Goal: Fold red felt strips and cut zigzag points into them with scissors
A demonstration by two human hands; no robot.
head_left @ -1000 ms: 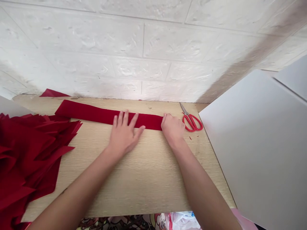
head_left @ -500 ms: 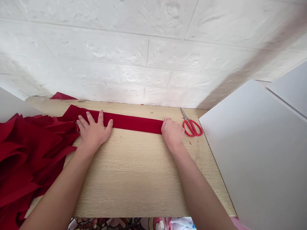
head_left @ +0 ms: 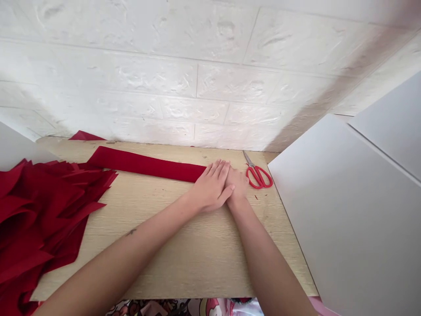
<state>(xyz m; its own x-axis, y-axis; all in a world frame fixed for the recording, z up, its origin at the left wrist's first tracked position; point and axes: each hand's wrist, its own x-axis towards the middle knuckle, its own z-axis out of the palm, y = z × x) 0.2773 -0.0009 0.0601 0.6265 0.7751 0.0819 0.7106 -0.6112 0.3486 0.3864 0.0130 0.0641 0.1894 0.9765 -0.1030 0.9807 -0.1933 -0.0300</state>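
A long folded strip of red fabric lies across the wooden tabletop, one end turned at an angle on the left. My left hand rests flat on its right part, fingers extended, pressed up against my right hand. Closed over the strip's right end is my right hand, its fingers curled and partly hidden by the left. Just right of it lie scissors with red handles, blades toward the wall.
A heap of red fabric pieces covers the table's left side. A red scrap lies by the white brick-pattern wall. White panels border the table on the right. Small red bits lie near the scissors.
My left hand has slid right along the strip, from near the heap to beside my right hand. The right hand stays at the strip's end. The view has shifted slightly.
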